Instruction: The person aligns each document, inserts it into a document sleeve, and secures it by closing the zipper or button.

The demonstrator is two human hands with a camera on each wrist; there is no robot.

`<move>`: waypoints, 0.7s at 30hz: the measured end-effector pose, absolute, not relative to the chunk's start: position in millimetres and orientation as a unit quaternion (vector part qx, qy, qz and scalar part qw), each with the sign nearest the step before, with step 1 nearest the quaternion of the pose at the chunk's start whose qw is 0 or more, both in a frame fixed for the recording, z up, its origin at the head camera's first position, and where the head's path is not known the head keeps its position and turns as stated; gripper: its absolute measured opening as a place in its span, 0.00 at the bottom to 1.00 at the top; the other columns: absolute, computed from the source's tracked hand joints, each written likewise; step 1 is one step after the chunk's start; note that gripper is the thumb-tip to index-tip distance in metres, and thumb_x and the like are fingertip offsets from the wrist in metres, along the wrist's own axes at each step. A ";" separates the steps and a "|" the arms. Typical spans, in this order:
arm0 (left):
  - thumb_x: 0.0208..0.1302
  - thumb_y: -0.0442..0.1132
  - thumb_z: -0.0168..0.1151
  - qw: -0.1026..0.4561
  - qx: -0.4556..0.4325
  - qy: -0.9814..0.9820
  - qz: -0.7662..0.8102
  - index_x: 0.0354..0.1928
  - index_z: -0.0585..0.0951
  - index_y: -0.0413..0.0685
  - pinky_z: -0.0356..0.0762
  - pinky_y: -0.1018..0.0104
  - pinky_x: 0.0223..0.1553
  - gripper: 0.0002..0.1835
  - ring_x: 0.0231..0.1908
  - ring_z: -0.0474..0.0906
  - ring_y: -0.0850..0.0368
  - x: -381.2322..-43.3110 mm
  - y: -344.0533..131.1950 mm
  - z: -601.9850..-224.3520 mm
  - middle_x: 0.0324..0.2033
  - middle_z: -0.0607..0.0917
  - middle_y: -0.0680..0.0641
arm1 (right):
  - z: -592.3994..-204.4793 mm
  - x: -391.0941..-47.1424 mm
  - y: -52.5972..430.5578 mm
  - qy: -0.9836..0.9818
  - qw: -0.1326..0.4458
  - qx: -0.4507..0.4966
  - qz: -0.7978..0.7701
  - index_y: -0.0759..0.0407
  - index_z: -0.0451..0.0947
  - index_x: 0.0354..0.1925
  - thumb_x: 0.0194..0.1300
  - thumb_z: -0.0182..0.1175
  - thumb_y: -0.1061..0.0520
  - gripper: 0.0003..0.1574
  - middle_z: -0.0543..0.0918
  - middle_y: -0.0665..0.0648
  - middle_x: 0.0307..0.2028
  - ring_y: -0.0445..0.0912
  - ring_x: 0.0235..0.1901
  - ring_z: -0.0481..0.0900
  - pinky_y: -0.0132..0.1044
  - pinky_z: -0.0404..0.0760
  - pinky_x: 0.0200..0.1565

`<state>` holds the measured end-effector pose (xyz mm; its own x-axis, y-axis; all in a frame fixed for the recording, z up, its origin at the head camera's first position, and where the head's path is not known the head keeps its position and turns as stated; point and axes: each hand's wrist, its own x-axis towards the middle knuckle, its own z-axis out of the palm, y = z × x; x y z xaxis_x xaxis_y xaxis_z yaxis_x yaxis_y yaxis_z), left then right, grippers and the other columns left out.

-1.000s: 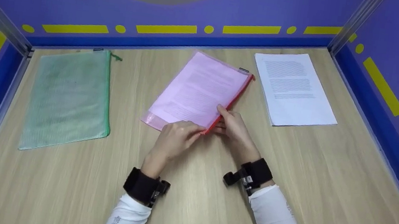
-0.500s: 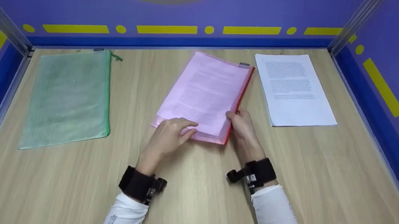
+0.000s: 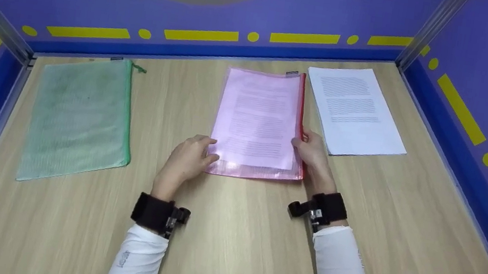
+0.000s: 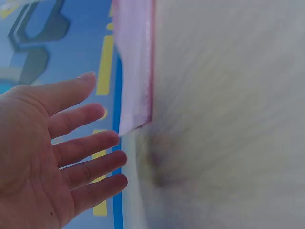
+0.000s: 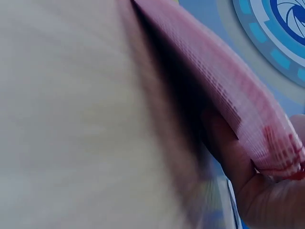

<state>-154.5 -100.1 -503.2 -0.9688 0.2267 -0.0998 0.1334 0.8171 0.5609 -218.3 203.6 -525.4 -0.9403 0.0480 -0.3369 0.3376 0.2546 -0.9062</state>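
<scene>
A pink mesh zipper pouch point(image 3: 253, 171) with a red zipper edge lies at mid-table, printed paper point(image 3: 257, 127) showing through it. My right hand point(image 3: 313, 154) grips its right edge, thumb on top and fingers underneath. In the right wrist view, fingers point(image 5: 233, 157) reach beneath the pouch point(image 5: 228, 81), whose edge is tilted up from the table. Beside the lower left edge is my left hand point(image 3: 188, 158), its fingertips right at the pouch's side. The left wrist view shows that hand point(image 4: 52, 148) with fingers straight and spread, the pouch's corner point(image 4: 138, 95) just past them.
A green mesh zipper pouch point(image 3: 81, 119) lies flat on the left. To the right of the pink pouch is a stack of printed paper point(image 3: 356, 119). Purple panels point(image 3: 213, 13) wall in the wooden table point(image 3: 229, 245) at the back and sides.
The pink pouch has turned from slanted to nearly straight and shifted right with my right hand. My left hand has left the zipper's lower end and moved left to the opposite edge.
</scene>
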 end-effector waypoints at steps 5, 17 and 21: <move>0.65 0.47 0.64 0.117 0.130 0.955 0.239 0.64 0.76 0.43 0.65 0.46 0.71 0.27 0.70 0.67 0.36 -161.2 -81.7 -500.5 0.69 0.70 0.32 | -523.6 -220.4 215.3 0.804 0.117 0.117 -0.572 0.63 0.58 0.74 0.69 0.52 0.63 0.37 0.76 0.70 0.63 0.55 0.57 0.78 0.37 0.80 0.52; 0.62 0.48 0.68 0.153 0.167 0.957 0.180 0.65 0.75 0.43 0.62 0.44 0.72 0.31 0.73 0.61 0.34 -151.8 -66.3 -504.2 0.72 0.65 0.32 | -513.6 -218.7 229.8 0.851 0.115 0.075 -0.507 0.68 0.60 0.72 0.67 0.54 0.60 0.38 0.75 0.73 0.63 0.59 0.61 0.76 0.47 0.77 0.61; 0.62 0.48 0.68 0.148 0.176 0.961 0.152 0.65 0.75 0.41 0.64 0.44 0.71 0.32 0.71 0.64 0.33 -148.9 -63.4 -502.5 0.69 0.67 0.30 | -502.8 -212.1 227.8 0.898 0.097 0.032 -0.428 0.66 0.61 0.72 0.68 0.56 0.60 0.37 0.77 0.72 0.61 0.60 0.60 0.78 0.51 0.79 0.59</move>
<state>-148.9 -63.4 -502.5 -0.8943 0.3834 -0.2305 0.2938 0.8919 0.3438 -212.1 227.8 -502.8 -0.9791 -0.0257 -0.2018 0.1404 0.6324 -0.7618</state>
